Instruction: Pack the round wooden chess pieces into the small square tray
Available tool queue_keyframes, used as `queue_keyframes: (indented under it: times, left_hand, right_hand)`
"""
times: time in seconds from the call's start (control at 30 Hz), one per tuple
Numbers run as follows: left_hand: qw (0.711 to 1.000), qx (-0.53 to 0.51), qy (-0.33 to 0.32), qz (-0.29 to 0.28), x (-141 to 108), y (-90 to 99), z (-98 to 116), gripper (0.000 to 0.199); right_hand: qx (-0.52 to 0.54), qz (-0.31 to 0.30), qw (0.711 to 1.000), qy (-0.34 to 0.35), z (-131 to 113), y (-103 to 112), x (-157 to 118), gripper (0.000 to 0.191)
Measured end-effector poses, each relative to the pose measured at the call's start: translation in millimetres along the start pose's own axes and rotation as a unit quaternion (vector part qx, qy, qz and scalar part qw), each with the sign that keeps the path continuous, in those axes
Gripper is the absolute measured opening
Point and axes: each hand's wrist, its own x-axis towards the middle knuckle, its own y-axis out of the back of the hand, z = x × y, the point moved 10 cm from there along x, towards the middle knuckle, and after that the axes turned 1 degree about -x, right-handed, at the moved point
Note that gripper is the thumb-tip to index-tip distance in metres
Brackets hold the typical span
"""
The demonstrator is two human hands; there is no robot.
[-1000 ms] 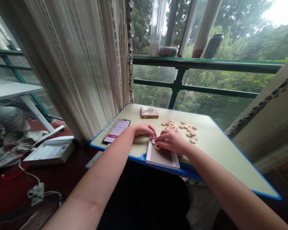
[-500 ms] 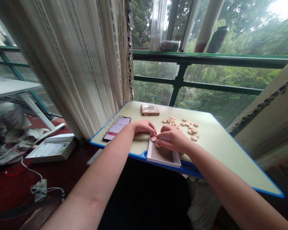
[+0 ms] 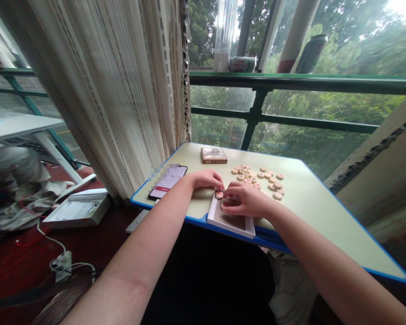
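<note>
White walls edge the shallow tray point(image 3: 232, 229) in front of you, set at the near rim of the pale, blue-edged bench point(image 3: 318, 221). Its far right corner is lost under your right hand point(image 3: 245, 198), so you can't see everything it holds. One round piece point(image 3: 219, 195) with a red character lies in the far left corner, beside your fingers. A second disc point(image 3: 224, 206) shows only in part at your right hand's fingertips; you touch it, but whether you grip it or merely press on it, I cannot tell. That hand is curled, its fingers bent over the tray. Your left hand point(image 3: 209, 179) is bunched narrow at the tray's far left corner, its fingertips close to the first piece; whether they pinch anything is too small to make out.

To the far right of the tray lie the scattered pieces point(image 3: 245, 178), some overlapping, the nearest ones partly behind your right hand; most markings are unreadable. A flat printed box point(image 3: 214, 155) sits farther back on the bench. On your left, the phone point(image 3: 167, 180) is partly covered by your forearm, and one corner is pixelated.
</note>
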Motion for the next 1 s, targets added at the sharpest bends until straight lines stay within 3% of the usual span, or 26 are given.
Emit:
queue_keyframes:
  times: [0.1, 0.5, 0.67, 0.83, 1.0]
  left_hand:
    - [1.0, -0.003, -0.002, -0.004, 0, -1.0, 0, 0.01]
    - [0.997, 0.075, -0.023, 0.019, 4, 7.1, -2, 0.011]
    - [0.996, 0.078, -0.023, 0.018, 3, 7.0, -2, 0.013]
    - [0.998, 0.055, -0.027, 0.024, 3, 6.4, 1, 0.014]
    - [0.994, 0.054, -0.032, 0.085, 4, 13.8, 4, 0.013]
  right_hand:
    - [0.007, 0.005, 1.0, -0.007, 3, -1, 1, 0.037]
    - [0.042, 0.006, 0.997, 0.061, -6, 2, 1, 0.026]
    - [0.055, 0.005, 0.997, 0.048, -3, 2, 2, 0.026]
    - [0.052, -0.01, 0.998, -0.022, 6, 1, 1, 0.028]
    - [0.001, -0.013, 1.0, -0.026, 8, 0, 3, 0.023]
